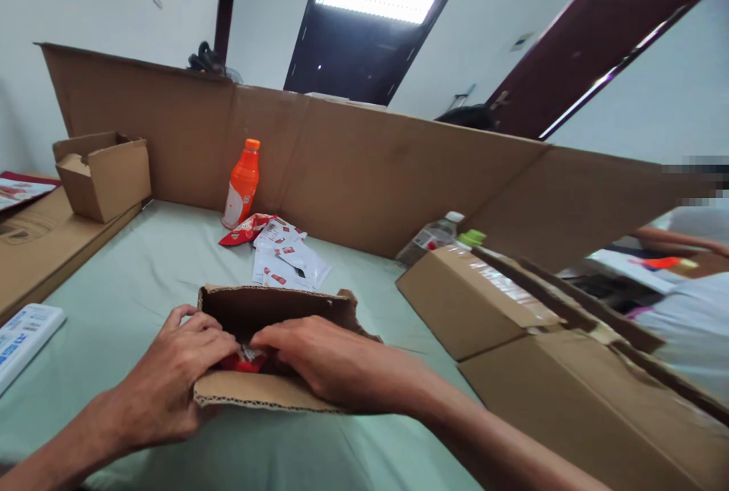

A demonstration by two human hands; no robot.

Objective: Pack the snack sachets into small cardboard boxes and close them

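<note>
A small open cardboard box (pixel 267 392) lies in front of me with its opening facing up. My left hand (pixel 182 362) is closed over the box's left edge, its fingers curled inward beside a red packet (pixel 246 362) inside the box. My right hand (pixel 324 358) reaches into the box from the right, with its fingers bent down at the same packet. The right fingertips and most of the packet are hidden. Beyond the box lie white printed sachets (pixel 288 252), a red snack bag (pixel 247 228) and an upright orange drink bottle (pixel 243 184).
A tall cardboard panel (pixel 370 172) borders the back of the green-covered table (pixel 153 271). Larger cardboard boxes (pixel 547 392) and a clear bottle (pixel 430 239) stand right. A small carton (pixel 108 180) and a white-blue box (pixel 28 339) are left. Another person's arm (pixel 677 239) shows far right.
</note>
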